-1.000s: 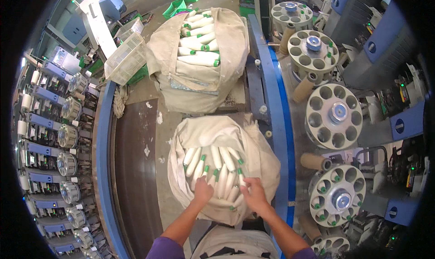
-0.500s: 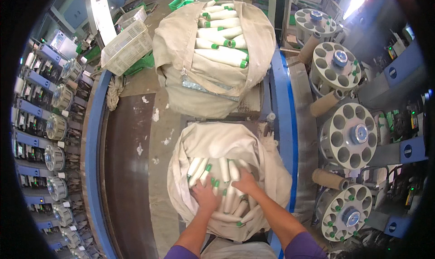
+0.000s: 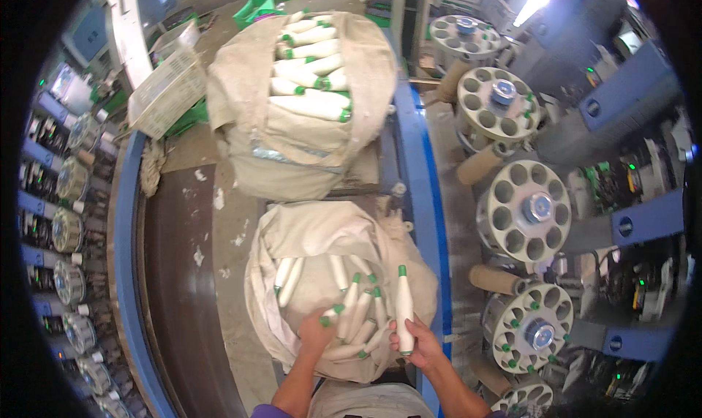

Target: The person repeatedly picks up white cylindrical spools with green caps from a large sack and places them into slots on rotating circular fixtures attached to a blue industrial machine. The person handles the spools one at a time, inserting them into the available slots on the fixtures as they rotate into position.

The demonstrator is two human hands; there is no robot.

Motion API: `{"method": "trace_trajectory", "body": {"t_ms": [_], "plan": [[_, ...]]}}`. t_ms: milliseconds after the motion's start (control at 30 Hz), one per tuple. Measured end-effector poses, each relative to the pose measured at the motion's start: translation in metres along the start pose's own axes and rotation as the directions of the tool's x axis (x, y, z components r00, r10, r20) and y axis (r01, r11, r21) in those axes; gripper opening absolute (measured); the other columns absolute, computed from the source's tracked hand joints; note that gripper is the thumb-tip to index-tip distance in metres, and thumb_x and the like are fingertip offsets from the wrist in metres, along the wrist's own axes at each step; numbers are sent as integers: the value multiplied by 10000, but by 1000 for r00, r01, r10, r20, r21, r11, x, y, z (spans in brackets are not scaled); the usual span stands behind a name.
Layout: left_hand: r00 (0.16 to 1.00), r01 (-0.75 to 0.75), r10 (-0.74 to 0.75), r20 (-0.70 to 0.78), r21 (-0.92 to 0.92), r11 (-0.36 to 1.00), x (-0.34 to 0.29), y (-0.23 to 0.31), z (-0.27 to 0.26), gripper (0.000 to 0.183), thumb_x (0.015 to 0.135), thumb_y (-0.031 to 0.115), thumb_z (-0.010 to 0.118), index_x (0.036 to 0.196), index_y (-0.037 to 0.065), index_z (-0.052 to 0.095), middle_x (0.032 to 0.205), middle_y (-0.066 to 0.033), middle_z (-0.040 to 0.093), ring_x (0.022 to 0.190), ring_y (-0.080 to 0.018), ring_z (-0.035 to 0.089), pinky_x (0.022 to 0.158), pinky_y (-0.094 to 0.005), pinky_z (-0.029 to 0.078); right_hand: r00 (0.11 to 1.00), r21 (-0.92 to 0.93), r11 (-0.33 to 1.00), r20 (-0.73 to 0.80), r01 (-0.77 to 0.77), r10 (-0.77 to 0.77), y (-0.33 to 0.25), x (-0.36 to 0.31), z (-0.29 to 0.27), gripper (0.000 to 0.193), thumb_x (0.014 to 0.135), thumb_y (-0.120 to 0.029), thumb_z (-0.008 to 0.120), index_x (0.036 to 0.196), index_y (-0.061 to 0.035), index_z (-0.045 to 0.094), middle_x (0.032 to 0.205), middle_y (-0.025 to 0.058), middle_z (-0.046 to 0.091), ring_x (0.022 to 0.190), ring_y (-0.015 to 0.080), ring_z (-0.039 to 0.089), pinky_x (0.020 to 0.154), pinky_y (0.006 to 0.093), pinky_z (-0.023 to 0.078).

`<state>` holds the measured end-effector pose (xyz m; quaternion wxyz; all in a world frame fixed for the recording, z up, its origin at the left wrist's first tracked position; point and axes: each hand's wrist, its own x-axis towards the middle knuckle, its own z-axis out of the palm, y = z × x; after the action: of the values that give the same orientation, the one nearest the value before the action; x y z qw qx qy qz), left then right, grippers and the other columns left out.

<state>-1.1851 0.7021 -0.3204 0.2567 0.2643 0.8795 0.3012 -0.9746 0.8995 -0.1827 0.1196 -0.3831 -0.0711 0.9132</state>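
Note:
My right hand (image 3: pixel 420 343) is closed round the lower part of a white yarn bobbin (image 3: pixel 404 304). It stands nearly upright over the right side of a cloth sack, its green end on top. My left hand (image 3: pixel 316 333) is closed over the sack's near left part, with green bobbin ends (image 3: pixel 331 315) showing at its fingers; the rest of what it grips is mostly hidden. Inside the beige sack (image 3: pixel 265 272) lie several more white bobbins (image 3: pixel 359 312) with green ends, loosely spread at different angles.
Beyond stands a fuller beige sack (image 3: pixel 241 89) of bobbins. A blue rail (image 3: pixel 423 198) runs along the right, beside machines with round, holed bobbin magazines (image 3: pixel 523 211). Another blue rail (image 3: pixel 129 235) and machine row line the left. A pale crate (image 3: pixel 167 92) leans at far left.
My right hand has come up out of the sack and to the right with a bobbin. My left hand has drawn back slightly, green ends now at its fingers. The whole view has shifted.

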Motion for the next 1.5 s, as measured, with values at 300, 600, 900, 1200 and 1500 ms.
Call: {"method": "trace_trajectory", "body": {"t_ms": [300, 600, 900, 1200, 1500], "plan": [[885, 381, 64, 462, -795, 472, 34, 172, -184, 476, 790, -60, 731, 1247, 36, 636, 1150, -154, 720, 1077, -357, 718, 987, -504, 567, 960, -225, 959, 255, 170, -111, -42, -52, 50, 767, 1068, -640, 374, 1434, 27, 474, 953, 49, 589, 669, 140, 555, 562, 282, 457], [443, 808, 305, 843, -523, 272, -21, 206, -207, 515, 835, 87, 775, 1310, -11, 602, 1282, -233, 673, 1230, -500, 628, 1130, -660, 432, 919, -257, 911, 317, 321, -234, -47, -96, 97, 767, 958, -546, 694, 1412, 34, 479, 952, 47, 564, 634, 158, 560, 527, 293, 435], [500, 447, 395, 770, -621, 644, -22, 271, -269, 552, 857, 185, 756, 1345, 17, 562, 1303, -219, 653, 1205, -407, 649, 1083, -588, 508, 912, -154, 930, 302, 333, -277, -22, -133, 99, 612, 942, -270, 768, 1403, 29, 497, 944, 58, 584, 768, 171, 610, 660, 323, 486], [602, 583, 191, 775, -591, 557, -34, 218, -256, 532, 935, 299, 736, 1348, 7, 573, 1308, -257, 646, 1196, -403, 656, 1035, -646, 519, 951, -612, 747, 297, 260, -88, 18, -136, 144, 619, 849, -216, 889, 1353, 26, 622, 1248, 97, 694, 1118, 179, 652, 985, 320, 508], [670, 654, 256, 697, -717, 240, -85, 173, -263, 376, 966, 355, 708, 1215, 81, 643, 1192, -246, 689, 1214, -584, 594, 1096, -723, 409, 919, -415, 820, 165, 394, -358, -45, -205, 119, 511, 739, -132, 934, 1143, -12, 645, 1037, 63, 696, 948, 164, 685, 863, 337, 564]]}}
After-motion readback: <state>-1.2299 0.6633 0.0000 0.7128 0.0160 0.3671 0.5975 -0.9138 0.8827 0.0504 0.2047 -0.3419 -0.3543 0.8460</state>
